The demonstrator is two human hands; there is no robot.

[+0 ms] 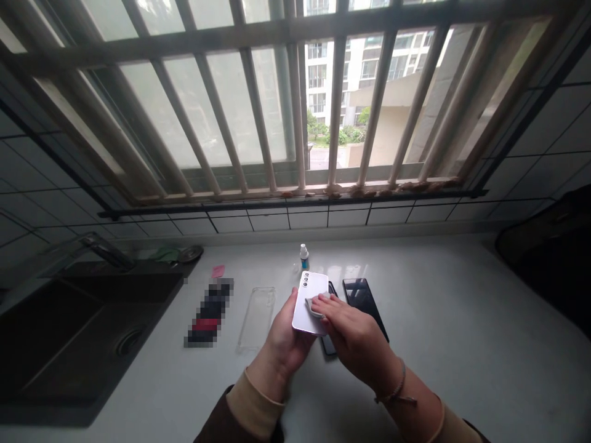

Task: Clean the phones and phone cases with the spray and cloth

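Note:
A pale lilac smartphone (311,317) rests in my left hand (285,335), its back with three camera lenses facing up. My left fingers wrap round its edge and underside. Pressed flat on the phone's back is a small light cloth (314,306), held under the fingers of my right hand (351,329). Part of the cloth is hidden by those fingers. Beneath my hands lies a dark phone or case (329,347), mostly covered. Just right of it is another black phone (362,298). Behind the lilac phone stands a small white bottle (303,256) with a blue label.
On the white counter (462,344), a clear phone case (257,317) lies left of my hands. Further left are a pixelated dark item (210,311) and a pink slip (218,271). A dark sink (92,344) with a faucet (108,252) is at far left. A barred window (295,178) rises behind.

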